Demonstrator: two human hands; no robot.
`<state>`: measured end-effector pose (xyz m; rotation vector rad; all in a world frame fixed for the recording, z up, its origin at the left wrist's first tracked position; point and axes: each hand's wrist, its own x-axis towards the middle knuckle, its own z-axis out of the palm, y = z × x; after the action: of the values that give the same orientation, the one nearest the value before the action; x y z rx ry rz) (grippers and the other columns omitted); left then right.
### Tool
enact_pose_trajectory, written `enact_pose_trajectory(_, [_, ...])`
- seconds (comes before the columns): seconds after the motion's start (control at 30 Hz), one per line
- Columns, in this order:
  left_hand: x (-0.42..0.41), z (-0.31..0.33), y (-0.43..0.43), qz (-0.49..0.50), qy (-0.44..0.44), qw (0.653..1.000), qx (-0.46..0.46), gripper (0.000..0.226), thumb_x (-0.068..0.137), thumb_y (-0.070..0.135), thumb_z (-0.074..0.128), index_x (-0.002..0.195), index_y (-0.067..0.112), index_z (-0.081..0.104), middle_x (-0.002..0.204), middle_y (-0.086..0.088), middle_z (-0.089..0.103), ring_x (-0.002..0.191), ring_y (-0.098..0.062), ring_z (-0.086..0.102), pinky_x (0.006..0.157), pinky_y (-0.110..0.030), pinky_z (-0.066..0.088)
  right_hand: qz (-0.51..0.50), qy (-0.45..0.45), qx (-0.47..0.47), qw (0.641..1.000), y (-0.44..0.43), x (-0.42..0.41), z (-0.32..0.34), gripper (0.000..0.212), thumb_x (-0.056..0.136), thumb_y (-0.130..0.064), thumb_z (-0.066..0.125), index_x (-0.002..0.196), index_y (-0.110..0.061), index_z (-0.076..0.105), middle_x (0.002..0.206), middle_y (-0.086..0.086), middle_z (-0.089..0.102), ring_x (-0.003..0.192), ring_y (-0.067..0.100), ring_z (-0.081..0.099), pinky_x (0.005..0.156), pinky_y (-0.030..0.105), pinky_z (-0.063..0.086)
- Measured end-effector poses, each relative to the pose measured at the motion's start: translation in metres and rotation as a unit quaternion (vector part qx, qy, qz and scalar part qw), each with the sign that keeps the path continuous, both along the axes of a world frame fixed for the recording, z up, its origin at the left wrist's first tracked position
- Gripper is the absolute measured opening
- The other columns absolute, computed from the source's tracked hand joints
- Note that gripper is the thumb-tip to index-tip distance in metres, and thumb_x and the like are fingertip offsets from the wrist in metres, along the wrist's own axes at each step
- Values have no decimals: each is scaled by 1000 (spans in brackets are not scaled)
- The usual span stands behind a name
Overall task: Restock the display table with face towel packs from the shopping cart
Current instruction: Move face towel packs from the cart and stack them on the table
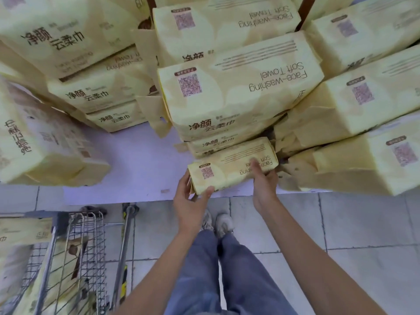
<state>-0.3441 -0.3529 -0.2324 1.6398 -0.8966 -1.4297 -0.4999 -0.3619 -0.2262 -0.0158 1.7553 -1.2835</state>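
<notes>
A pale yellow face towel pack (229, 170) lies on the near edge of the white display table (136, 164), in front of a tall middle stack (236, 87) of the same packs. My left hand (189, 202) grips the pack's left end, thumb under its front corner. My right hand (264, 185) holds its right end, with the thumb on top and the fingers curled under. The shopping cart (75, 258) stands at the lower left with more packs (20, 246) inside.
Stacks of the same packs rise on the left (95, 92) and right (363, 105) of the table, and one pack (41, 146) lies tilted at the far left. A bare white patch shows between the stacks. Grey floor tiles (352, 223) and my legs are below.
</notes>
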Motion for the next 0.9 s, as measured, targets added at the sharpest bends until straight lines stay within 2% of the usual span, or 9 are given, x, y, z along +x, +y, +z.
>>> enact_pose_trajectory(0.1, [-5,-5,-5,-5,-28,999,-18,59,73,-2,76,124,17,52,111,18,61,98,12,59,77,-16,52,-51,-16,2,999,-9,-3,-1,28,90,-16,61,117,-15,52,118,0,59,107,11,56,79,14,46])
enact_pose_trajectory(0.2, [-4,-7,-6,-28,-57,997,-41,60,72,7,80,126,14,54,115,14,62,104,7,60,88,-21,51,-59,-17,14,998,-13,-7,-5,11,91,-19,61,96,-24,53,107,-5,60,102,11,57,81,19,46])
enact_pose_trajectory(0.33, [3,-6,-9,-76,-108,990,-41,70,66,31,85,128,17,55,118,10,64,110,-7,60,93,-30,50,-25,-16,32,999,-8,-10,-8,42,89,-30,63,125,-14,52,122,-3,60,113,13,56,102,29,42])
enact_pose_trajectory(0.4, [7,-3,-12,-107,-132,985,-33,81,61,46,82,131,19,52,125,8,61,118,-11,55,98,-30,46,-2,-12,53,999,-2,-10,-9,50,88,-36,63,130,-14,49,114,-6,59,101,9,55,95,26,43])
enact_pose_trajectory(0.47, [11,4,-12,-126,-165,978,-12,90,64,44,83,140,19,41,141,3,49,130,-13,45,105,-27,37,41,-2,68,997,7,-10,-8,55,88,-40,61,134,-14,46,110,-6,56,93,8,49,90,25,44])
enact_pose_trajectory(0.57, [21,16,-4,-111,-202,973,6,87,76,32,77,147,15,29,151,0,36,137,-17,35,111,-34,32,140,16,90,986,27,-5,2,54,91,-38,57,138,-16,42,136,2,48,119,16,47,107,38,38])
enact_pose_trajectory(0.63, [31,27,7,-106,-202,973,22,73,82,29,71,144,14,36,148,-1,40,134,-18,40,108,-32,34,218,17,98,971,40,1,11,48,93,-33,56,136,-16,45,136,2,48,122,20,48,102,36,40])
enact_pose_trajectory(0.73, [46,43,31,-128,-225,965,40,52,88,27,65,135,13,49,136,1,52,125,-16,48,93,-20,35,395,74,58,914,57,12,27,37,93,-27,56,127,-15,52,127,3,57,115,18,53,88,26,38])
enact_pose_trajectory(0.9, [58,67,92,-69,-224,971,39,44,91,27,61,132,16,51,126,4,53,121,-16,49,96,-26,37,617,206,-39,759,82,18,42,45,93,-32,56,133,-17,46,134,-3,51,124,14,47,104,31,37])
